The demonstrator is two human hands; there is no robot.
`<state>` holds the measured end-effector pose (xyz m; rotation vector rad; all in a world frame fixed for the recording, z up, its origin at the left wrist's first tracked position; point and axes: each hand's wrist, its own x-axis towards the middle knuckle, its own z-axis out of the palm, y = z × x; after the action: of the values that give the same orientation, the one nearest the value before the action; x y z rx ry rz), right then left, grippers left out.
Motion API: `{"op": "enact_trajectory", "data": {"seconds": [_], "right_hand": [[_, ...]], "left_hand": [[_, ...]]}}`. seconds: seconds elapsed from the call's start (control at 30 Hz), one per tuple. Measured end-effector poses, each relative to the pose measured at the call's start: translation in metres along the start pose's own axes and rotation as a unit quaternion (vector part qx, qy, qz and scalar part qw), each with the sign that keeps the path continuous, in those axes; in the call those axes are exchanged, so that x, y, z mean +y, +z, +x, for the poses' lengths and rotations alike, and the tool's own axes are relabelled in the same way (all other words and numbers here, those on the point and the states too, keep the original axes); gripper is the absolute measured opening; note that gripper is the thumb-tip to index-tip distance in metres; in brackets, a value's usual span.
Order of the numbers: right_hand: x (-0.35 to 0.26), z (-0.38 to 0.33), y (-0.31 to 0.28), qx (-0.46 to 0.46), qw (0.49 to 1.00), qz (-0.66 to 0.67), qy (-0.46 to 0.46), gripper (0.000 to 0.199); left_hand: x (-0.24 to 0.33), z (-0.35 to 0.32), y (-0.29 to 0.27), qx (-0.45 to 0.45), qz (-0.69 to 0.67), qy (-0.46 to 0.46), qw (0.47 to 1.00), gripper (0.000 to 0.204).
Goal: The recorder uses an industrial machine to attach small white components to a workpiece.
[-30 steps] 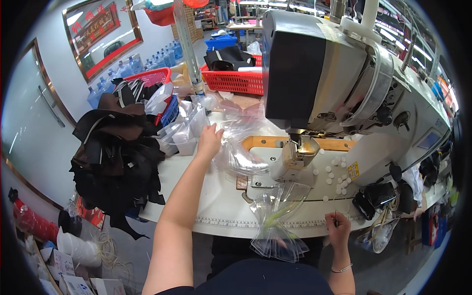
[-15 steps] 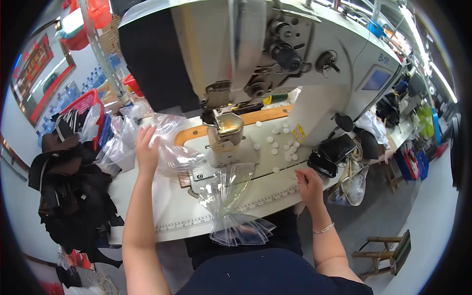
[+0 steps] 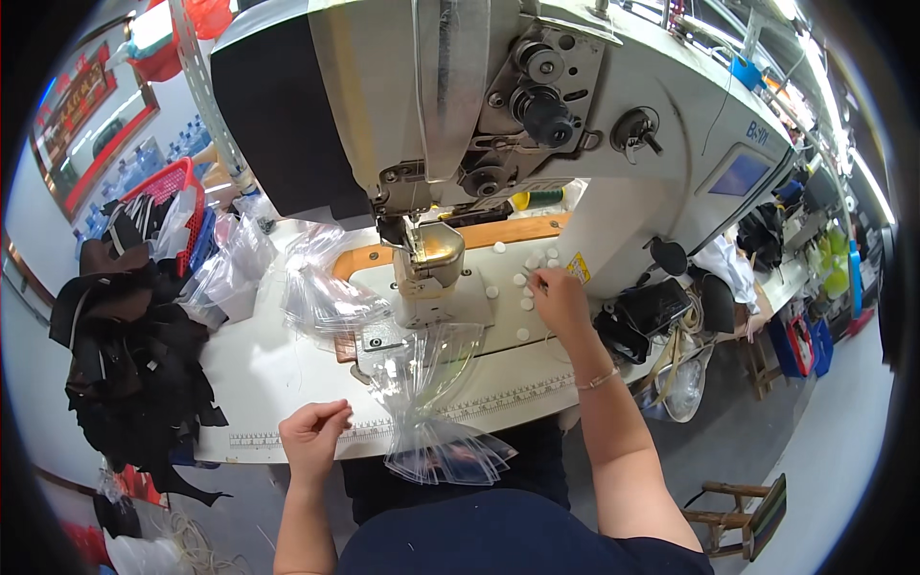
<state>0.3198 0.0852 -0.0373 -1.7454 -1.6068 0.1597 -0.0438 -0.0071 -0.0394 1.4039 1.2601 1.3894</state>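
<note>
Both hands have shifted: the left hand (image 3: 311,436) has pulled back from the far plastic bags (image 3: 326,292) to the near desk (image 3: 259,369) edge, fingers curled with thumb and forefinger pinched together, what they hold too small to tell. Right hand (image 3: 561,302) has reached farther, fingertips pinching among white buttons (image 3: 525,280) beside the sewing machine (image 3: 479,115). Clear bags (image 3: 431,393) drape over the near edge between them.
</note>
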Motion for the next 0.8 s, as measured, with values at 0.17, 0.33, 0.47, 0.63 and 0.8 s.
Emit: {"op": "enact_trajectory", "data": {"seconds": [0.17,0.33,0.47,0.63,0.8], "right_hand": [[0.0,0.023,0.015,-0.066,0.989,-0.124,-0.043,0.013],[0.001,0.023,0.008,0.023,0.997,-0.035,-0.069,0.014],[-0.039,-0.007,-0.022,0.008,0.951,0.302,0.068,0.017],[-0.06,-0.058,-0.033,-0.052,0.775,0.607,0.168,0.016],[-0.047,-0.071,-0.037,-0.069,0.785,0.596,0.153,0.017]], "left_hand": [[-0.007,-0.005,0.009,-0.055,0.065,0.009,0.996,0.014],[0.033,0.011,0.045,-0.155,0.089,0.099,0.979,0.008],[0.051,0.043,0.116,-0.249,-0.03,0.075,0.965,0.017],[0.067,0.06,0.166,-0.265,0.016,0.22,0.939,0.02],[0.058,0.057,0.166,-0.299,0.036,0.242,0.922,0.015]]}}
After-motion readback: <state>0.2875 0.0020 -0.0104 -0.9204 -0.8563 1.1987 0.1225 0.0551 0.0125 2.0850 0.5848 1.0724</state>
